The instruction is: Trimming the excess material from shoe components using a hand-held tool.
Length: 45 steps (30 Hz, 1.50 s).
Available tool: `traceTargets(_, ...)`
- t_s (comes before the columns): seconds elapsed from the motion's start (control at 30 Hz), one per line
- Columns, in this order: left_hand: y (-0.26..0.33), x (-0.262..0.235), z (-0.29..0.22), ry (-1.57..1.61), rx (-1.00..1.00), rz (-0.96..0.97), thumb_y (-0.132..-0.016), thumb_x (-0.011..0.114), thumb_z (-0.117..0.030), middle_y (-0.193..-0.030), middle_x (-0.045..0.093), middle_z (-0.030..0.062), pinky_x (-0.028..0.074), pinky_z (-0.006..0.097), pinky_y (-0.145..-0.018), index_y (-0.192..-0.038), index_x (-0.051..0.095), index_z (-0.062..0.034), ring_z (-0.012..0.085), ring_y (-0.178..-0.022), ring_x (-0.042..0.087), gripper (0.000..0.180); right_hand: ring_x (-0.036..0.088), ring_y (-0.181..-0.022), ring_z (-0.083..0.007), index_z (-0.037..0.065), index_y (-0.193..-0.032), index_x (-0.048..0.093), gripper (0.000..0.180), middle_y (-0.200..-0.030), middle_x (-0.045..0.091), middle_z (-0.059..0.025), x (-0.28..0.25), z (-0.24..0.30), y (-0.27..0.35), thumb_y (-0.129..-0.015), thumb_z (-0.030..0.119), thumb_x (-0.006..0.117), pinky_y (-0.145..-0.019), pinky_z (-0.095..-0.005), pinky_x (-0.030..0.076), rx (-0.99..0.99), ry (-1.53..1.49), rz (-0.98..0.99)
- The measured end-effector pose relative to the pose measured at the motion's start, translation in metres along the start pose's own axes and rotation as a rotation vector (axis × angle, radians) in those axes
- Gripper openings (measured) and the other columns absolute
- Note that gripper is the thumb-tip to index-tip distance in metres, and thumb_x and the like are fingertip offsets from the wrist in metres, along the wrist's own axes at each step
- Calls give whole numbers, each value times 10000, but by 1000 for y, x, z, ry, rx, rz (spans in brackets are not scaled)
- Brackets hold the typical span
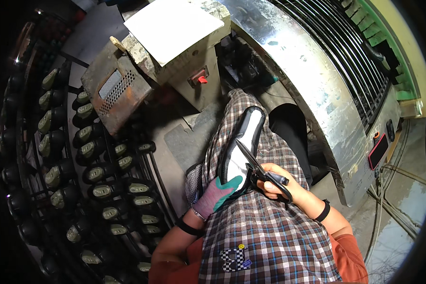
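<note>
Racks of black, pale-soled shoes (99, 174) stand leftward. On the brown checked cloth apron (270, 227), a white-bottomed black shoe (234, 161) points away, slightly rightward — its near end pinched by the pink-and-green gloved left hand (218, 196). The bare right hand (275, 182) curls round black-handled scissors (254, 162), blades at its right edge.

Here a plaid apron (279, 232) does for a worktop: a black shoe (234, 159) lies lengthwise on it, white face up, one end near the apron's far edge. A checkered patch (232, 261) sits by the near edge.
</note>
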<state>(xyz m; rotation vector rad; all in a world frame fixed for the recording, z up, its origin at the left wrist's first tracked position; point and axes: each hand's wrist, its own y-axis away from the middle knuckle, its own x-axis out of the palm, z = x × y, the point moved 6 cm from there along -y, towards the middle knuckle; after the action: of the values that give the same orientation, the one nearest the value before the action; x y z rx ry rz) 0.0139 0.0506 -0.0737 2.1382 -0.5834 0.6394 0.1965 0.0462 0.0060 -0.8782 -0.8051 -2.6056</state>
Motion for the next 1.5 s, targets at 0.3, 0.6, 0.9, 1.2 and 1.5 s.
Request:
traceTargets(0.3,0,-3,2,6,-6,-7,-819,722,-122,-1263,561,88,429,308,-995,-1338,435,5,168,-1140,547,606,404,-527,-22,38,-1287,426,436,-810,536,0,-2,-1,-2,-908,116,627,-440,-183,298,-34,12,-15)
traceTargets(0.6,1,0,-4,-6,4,22,-833,715,-140,-1265,560,82,429,290,-988,-1328,444,17,156,-1139,546,586,425,-583,-4,42,-1288,437,456,-835,548,17,1,5,0,-897,133,654,-495,-165,328,5,90,-78)
traceTargets(0.9,2,-11,1,75,-27,-2,-826,720,-113,-1265,557,87,408,290,-1027,-1322,436,33,163,-1170,532,590,598,-706,-261,176,-1217,564,717,-791,530,-71,2,57,26,-526,76,731,-569,-353,500,-307,1936,-151)
traceTargets(1.2,-3,7,-16,-127,-36,2,-802,721,-55,-1267,548,63,422,283,-1004,-1342,425,5,139,-1163,522,619,588,-675,-247,178,-1257,550,681,-778,527,-76,11,69,16,-600,99,710,-558,-340,496,-291,2194,7)
traceTargets(1.5,-4,-2,-8,-99,30,84,-780,757,-97,-1271,554,67,400,296,-1022,-1336,439,-3,145,-1172,514,647,625,-730,-274,147,-1202,582,654,-817,587,-93,2,61,12,-567,81,721,-614,-386,520,-231,1829,-69)
